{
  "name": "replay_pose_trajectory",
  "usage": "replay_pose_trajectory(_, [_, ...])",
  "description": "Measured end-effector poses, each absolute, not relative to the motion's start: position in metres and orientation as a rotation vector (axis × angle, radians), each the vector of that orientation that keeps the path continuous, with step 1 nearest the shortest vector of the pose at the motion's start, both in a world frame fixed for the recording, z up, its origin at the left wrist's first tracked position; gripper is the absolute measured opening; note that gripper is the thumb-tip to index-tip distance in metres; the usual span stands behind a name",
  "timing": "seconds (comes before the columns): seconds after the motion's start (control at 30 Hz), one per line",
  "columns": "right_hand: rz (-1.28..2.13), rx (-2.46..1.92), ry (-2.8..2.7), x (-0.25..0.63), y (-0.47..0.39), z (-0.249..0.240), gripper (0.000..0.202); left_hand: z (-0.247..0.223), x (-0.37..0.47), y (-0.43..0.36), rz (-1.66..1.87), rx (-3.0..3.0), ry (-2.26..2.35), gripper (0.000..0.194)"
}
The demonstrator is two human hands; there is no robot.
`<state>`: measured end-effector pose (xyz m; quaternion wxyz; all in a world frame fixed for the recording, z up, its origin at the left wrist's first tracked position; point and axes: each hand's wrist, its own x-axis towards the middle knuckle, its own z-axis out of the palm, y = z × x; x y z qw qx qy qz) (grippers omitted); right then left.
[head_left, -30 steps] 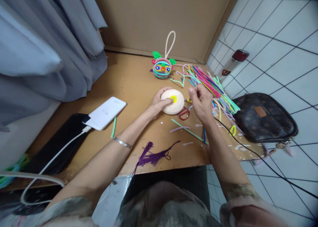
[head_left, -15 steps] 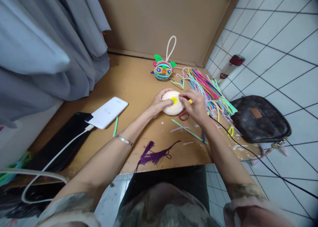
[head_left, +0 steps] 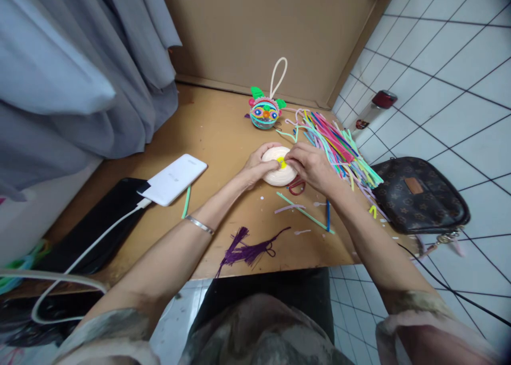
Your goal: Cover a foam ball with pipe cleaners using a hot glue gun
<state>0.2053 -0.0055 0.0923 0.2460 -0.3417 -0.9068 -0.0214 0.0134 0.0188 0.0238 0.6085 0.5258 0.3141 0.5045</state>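
Observation:
A round cream-white disc (head_left: 274,177) with a small yellow piece (head_left: 283,163) at its centre is held above the wooden table. My left hand (head_left: 257,165) grips its left side, the thumb lying across the top beside the yellow piece. Over the right side, my right hand (head_left: 309,163) has its fingertips pinched at the yellow piece; whatever lies between them is too small to make out. Red-handled scissors (head_left: 296,186) show partly beneath the disc. Behind it stands a colourful animal-faced ball (head_left: 265,114) with green ears and a cream loop.
Many coloured fuzzy sticks (head_left: 335,141) lie at the right, near a brown patterned bag (head_left: 423,195) and a clear jar (head_left: 373,109). A purple tassel (head_left: 251,252) is near the front edge. A white power bank (head_left: 178,180) lies left.
My right hand's fingertips have moved in to the disc's yellow centre. The yellow item that showed by my right hand is no longer visible, and the black cable has shifted right, off the table.

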Motion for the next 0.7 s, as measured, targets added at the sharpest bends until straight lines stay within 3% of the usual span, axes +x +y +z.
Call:
replay_pose_trajectory(0.43, [-0.105, -0.802, -2.511, 0.210, 0.007, 0.089, 0.030, 0.032, 0.013, 0.014, 1.139, 1.186, 0.723, 0.072])
replay_pose_trajectory(0.7, [-0.015, -0.784, -2.481, 0.211, 0.010, 0.089, 0.021, 0.026, 0.013, 0.017, 1.146, 1.199, 0.714, 0.074])
